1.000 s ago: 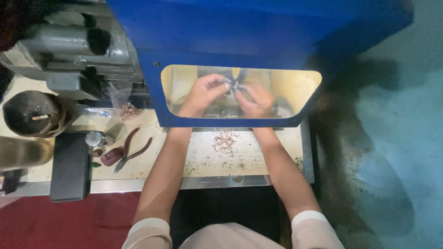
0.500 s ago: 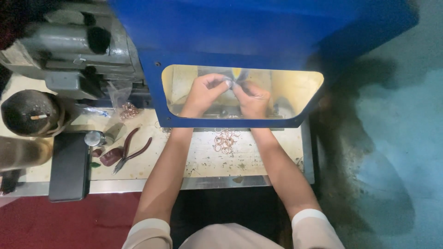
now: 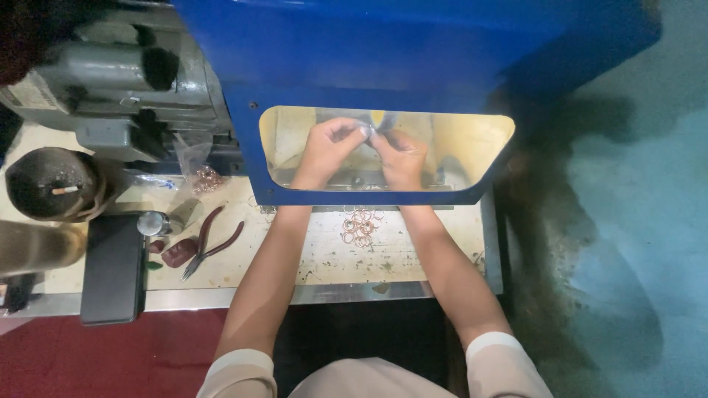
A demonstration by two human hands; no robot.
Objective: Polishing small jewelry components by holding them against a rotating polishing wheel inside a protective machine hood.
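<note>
2 hands (image 3: 365,151) pinching small silvery piece (image 3: 366,130) — detail blurred

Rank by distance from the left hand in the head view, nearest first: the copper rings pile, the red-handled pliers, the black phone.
From the left hand:
1. Copper rings pile, just below, between the forearms.
2. Red-handled pliers, lower left on the bench.
3. Black phone, far left edge.

I am looking down into a small metalworking workshop. A blue machine guard (image 3: 383,59) with a clear window stands over a scuffed workbench (image 3: 324,254), beside a grey motor housing (image 3: 110,81). Pliers (image 3: 210,243) and loose copper-coloured rings (image 3: 360,225) lie on the bench.
</note>
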